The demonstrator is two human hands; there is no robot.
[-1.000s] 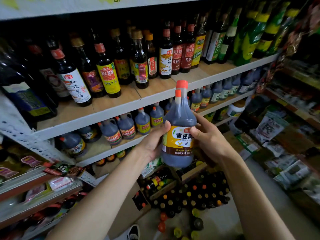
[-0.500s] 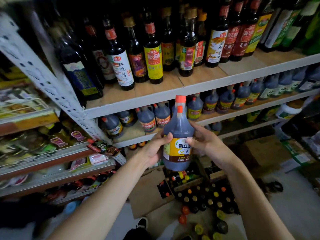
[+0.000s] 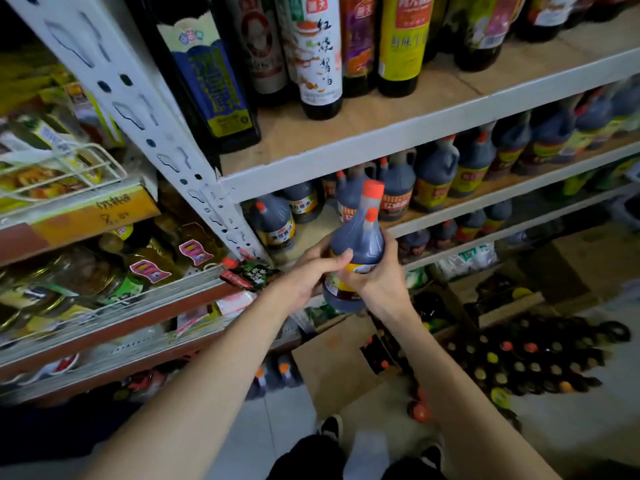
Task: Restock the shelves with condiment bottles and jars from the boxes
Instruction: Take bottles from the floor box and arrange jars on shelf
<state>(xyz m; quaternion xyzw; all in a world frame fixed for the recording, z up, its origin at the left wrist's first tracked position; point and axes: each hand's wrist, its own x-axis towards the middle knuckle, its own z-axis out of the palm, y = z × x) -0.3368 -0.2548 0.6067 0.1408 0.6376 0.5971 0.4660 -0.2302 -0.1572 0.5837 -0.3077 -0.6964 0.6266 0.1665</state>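
Observation:
A dark soy sauce jug point(image 3: 360, 242) with an orange cap and a yellow label is held upright in both hands, just in front of the second shelf point(image 3: 485, 200). My left hand point(image 3: 311, 271) wraps its left side, thumb over the front. My right hand point(image 3: 379, 277) grips the right side and covers most of the label. Similar jugs point(image 3: 434, 174) stand in a row on that shelf, with a bare patch of board point(image 3: 311, 237) behind the held jug.
Tall dark bottles point(image 3: 320, 57) fill the upper shelf. An open cardboard box point(image 3: 337, 362) and several capped bottles point(image 3: 526, 358) stand on the floor below. A white perforated upright point(image 3: 166, 140) separates a left rack of oil bottles point(image 3: 104, 271). My shoes point(image 3: 330, 427) show at the bottom.
The view has dropped and closed in on the shelves. The jug has moved towards the second shelf's left end, and my right hand has slid round over its label.

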